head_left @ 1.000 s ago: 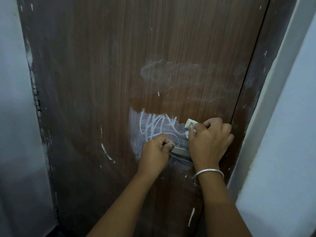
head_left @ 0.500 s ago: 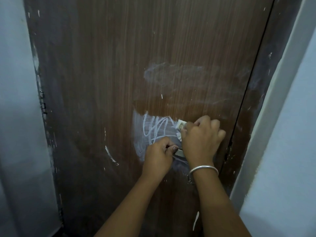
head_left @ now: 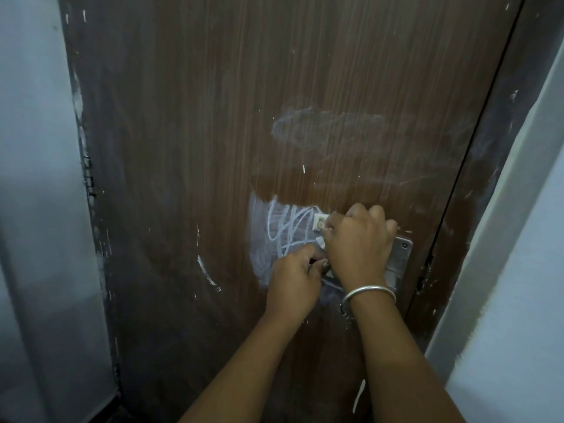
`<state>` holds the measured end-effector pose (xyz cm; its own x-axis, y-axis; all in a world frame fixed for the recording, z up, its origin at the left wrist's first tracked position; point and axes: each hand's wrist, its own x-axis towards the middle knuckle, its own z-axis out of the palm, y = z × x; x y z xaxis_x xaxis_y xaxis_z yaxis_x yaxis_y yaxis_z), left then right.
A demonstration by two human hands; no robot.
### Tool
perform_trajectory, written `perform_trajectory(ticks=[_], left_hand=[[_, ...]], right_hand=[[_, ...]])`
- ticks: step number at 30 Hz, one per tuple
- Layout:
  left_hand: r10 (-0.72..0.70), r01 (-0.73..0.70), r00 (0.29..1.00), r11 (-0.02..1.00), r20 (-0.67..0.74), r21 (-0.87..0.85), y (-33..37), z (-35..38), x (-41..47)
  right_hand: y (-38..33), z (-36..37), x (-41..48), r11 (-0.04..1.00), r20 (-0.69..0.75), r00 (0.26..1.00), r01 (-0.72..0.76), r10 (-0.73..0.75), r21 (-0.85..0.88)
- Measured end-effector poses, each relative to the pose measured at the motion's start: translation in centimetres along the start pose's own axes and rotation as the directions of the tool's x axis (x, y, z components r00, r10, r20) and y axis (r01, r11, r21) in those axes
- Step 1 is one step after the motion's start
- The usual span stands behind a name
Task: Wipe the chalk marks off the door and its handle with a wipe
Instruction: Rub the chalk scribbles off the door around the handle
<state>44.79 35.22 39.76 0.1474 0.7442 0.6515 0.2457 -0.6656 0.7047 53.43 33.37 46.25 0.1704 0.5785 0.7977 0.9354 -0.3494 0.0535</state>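
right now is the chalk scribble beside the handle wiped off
No, white chalk scribble lines show on the door left of the right hand.

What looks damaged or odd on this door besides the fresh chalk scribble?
The door is scuffed: a curved white mark left of the chalk scribble and a white streak low down may be paint or scratches, not chalk lines. Above, a smeared chalk haze sits only half wiped.

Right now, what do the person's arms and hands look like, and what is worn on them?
Both forearms are bare, no sleeves in view. The left hand and right hand wear no gloves. A plain silver bangle circles the right wrist. One left nail looks dark, perhaps painted.
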Motion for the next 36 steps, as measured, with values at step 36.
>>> perform_trajectory(ticks=[36], left_hand=[[0.234, -0.231, 0.953, 0.972, -0.19, 0.041, 0.7, 0.9, 5.3]], right_hand=[[1.8, 0.7, -2.0, 0.741, -0.179, 0.935, -0.115, 0.305, 0.662]])
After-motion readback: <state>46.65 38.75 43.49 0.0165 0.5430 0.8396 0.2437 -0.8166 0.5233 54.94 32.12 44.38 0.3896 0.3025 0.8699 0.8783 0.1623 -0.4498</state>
